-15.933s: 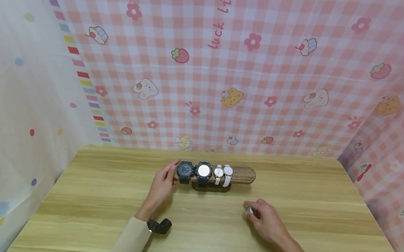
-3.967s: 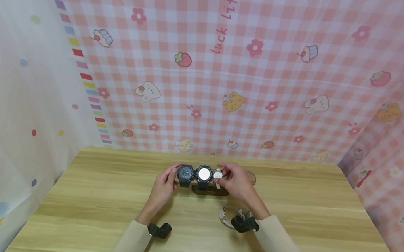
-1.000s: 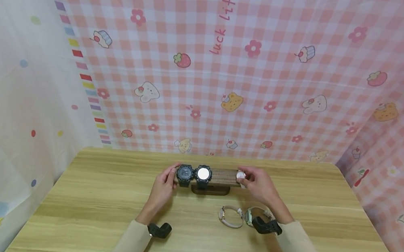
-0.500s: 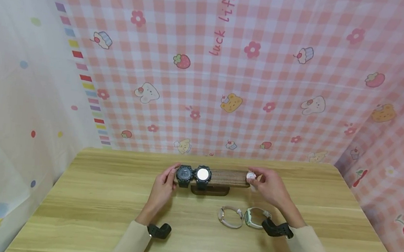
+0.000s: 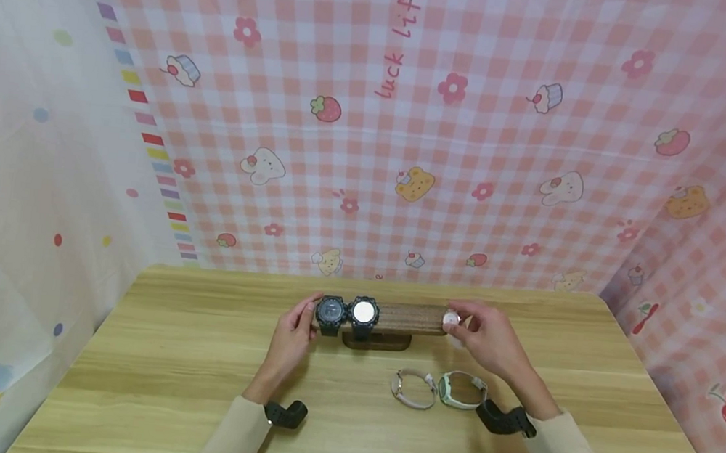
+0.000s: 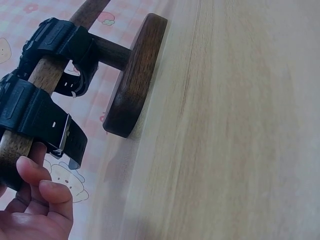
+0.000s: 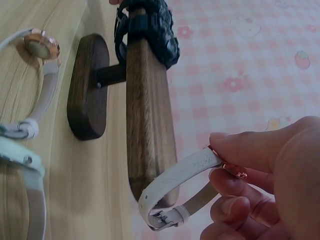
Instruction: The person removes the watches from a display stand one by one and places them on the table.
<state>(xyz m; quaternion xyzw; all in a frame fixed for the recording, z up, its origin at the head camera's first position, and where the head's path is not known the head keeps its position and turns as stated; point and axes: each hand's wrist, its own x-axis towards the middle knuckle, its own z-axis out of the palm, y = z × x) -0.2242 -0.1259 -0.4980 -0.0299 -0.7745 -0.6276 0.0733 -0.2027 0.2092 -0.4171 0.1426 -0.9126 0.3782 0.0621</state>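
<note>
Left grip (image 5: 290, 332) holds the stand (image 5: 409, 318) at nine o'clock, beside black watches (image 5: 331, 312); right grip (image 5: 490, 337) pinches a white watch (image 7: 176, 176) at three; two pale watches (image 5: 445, 390) lie near five.

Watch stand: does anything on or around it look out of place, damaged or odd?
Nothing looks damaged. A pale watch and a mint watch lie off the stand, side by side on the table. The inner black watch looks odd in the head view: its face shows blank white, perhaps glare.
</note>
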